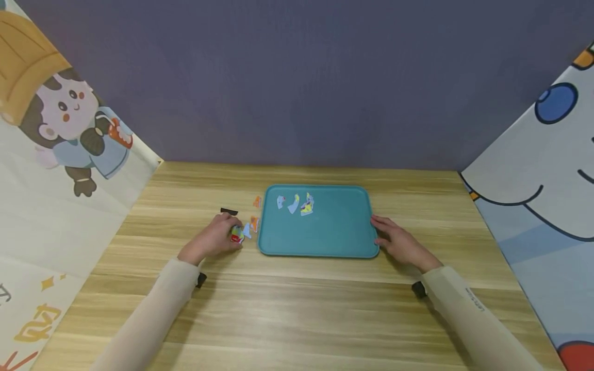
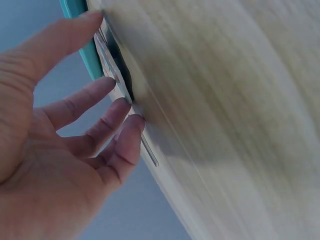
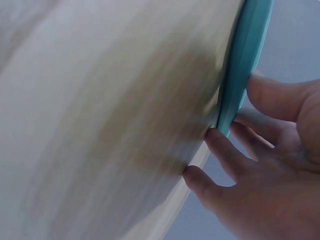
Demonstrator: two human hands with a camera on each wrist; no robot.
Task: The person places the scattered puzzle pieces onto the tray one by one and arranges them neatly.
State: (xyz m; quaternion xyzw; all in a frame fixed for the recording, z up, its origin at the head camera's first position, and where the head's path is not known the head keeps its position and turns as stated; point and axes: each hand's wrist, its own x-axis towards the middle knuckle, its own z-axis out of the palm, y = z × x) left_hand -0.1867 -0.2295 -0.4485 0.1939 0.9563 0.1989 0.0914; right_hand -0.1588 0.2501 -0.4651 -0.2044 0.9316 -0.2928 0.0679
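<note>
A teal tray (image 1: pixel 341 221) lies on the wooden table, with a few flat, puzzle-like picture pieces (image 1: pixel 307 205) at its upper left. Left of the tray, my left hand (image 1: pixel 215 237) pinches a green and red piece (image 1: pixel 237 235) between thumb and fingertips, low over the table. In the left wrist view a dark shadow shows under that piece. Beside it lie a light blue piece (image 1: pixel 248 230) and an orange piece (image 1: pixel 254 223). My right hand (image 1: pixel 399 242) touches the tray's right edge, thumb against the rim (image 3: pixel 242 65) and loosely bent fingers near the tabletop.
Another orange piece (image 1: pixel 257 201) lies by the tray's upper left edge. A flat black strip (image 1: pixel 229 211) is just beyond the left hand. A dark panel (image 1: pixel 297 87) rises behind the table, and printed cartoon sheets (image 1: pixel 69 129) line both sides.
</note>
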